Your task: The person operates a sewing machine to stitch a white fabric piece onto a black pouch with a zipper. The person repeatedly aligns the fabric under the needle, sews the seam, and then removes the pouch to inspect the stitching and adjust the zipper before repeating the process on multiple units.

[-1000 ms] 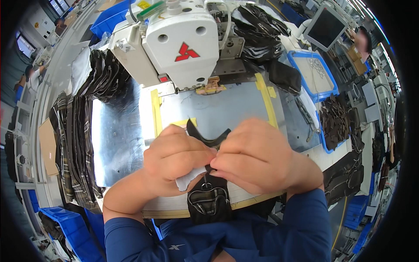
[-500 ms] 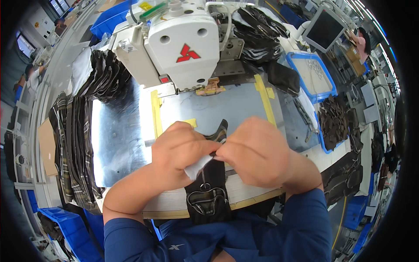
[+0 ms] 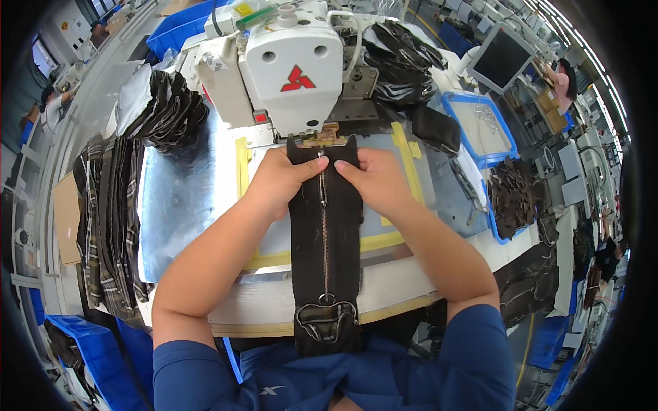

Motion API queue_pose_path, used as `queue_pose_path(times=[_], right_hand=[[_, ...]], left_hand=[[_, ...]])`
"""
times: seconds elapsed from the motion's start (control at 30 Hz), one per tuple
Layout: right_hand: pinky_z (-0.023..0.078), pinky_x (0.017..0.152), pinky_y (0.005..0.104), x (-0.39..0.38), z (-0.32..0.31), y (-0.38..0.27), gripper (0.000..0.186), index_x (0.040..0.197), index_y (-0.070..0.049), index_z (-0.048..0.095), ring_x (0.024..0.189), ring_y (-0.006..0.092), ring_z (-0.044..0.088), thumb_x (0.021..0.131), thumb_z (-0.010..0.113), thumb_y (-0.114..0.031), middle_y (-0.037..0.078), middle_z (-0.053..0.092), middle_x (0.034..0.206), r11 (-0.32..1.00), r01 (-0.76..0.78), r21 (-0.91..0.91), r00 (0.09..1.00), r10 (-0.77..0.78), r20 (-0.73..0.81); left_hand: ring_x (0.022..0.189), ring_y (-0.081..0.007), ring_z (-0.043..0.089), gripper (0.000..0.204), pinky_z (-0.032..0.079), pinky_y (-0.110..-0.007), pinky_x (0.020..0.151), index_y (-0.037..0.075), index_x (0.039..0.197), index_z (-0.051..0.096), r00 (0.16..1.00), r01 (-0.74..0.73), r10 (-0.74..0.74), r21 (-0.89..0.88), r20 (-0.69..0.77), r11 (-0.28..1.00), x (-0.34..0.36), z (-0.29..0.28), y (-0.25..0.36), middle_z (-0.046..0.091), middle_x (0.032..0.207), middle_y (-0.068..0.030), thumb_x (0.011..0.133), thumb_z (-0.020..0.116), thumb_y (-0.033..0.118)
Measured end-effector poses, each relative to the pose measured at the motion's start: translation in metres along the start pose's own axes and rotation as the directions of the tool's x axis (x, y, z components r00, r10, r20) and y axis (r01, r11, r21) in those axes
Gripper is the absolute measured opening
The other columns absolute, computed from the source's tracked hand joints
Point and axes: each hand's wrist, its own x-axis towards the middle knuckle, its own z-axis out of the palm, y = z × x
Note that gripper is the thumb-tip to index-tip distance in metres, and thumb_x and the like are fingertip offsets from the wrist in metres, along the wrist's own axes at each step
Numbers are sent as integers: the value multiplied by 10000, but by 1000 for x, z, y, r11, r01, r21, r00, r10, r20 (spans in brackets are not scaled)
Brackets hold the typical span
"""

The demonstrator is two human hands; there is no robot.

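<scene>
A long black fabric strip (image 3: 306, 250) with a metal zipper (image 3: 325, 240) down its middle lies lengthwise before me. Its far end reaches the needle area under the white sewing machine head (image 3: 291, 65). My left hand (image 3: 281, 181) grips the strip's left edge, thumb on top beside the zipper. On the opposite edge, my right hand (image 3: 379, 179) does the same; the fingers under the cloth are hidden. A ring-shaped pull shows low on the zipper, above a plaid-trimmed pocket opening (image 3: 327, 322) that hangs over the table's front edge.
Stacked dark fabric pieces (image 3: 164, 109) sit left of the machine, with plaid pieces (image 3: 110, 226) draped farther left. Rightward are a blue-rimmed tray (image 3: 480, 127), a bin of small brown scraps (image 3: 513, 195) and a monitor (image 3: 502, 58). Yellow tape (image 3: 241, 168) marks the metal work plate.
Both hands have moved forward and straightened the strip, which was bunched between their fingers. Its far end is now at the machine head, and the zipper shows. The white piece near the left hand is out of sight.
</scene>
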Motion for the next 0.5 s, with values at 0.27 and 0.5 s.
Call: queue_pose_path(times=[0.27, 0.5], right_hand=[[548, 844, 549, 14, 0, 1, 265, 963, 64, 686, 925, 509, 689, 992, 722, -197, 295, 724, 919, 731, 151, -666, 976, -216, -15], [549, 874, 561, 27, -7, -5, 259, 969, 71, 688, 975, 511, 693, 992, 714, -186, 302, 731, 960, 716, 167, -678, 981, -189, 42]], left_hand=[[1200, -370, 677, 859, 535, -484, 1025, -7, 1472, 577, 905, -301, 359, 940, 228, 161, -38, -8, -11, 621, 1431, -239, 830, 902, 463], [1415, -412, 552, 1033, 405, -499, 1211, -78, 1486, 550, 743, -547, 360, 822, 564, -158, -19, -14, -28, 571, 1530, -252, 842, 773, 698]])
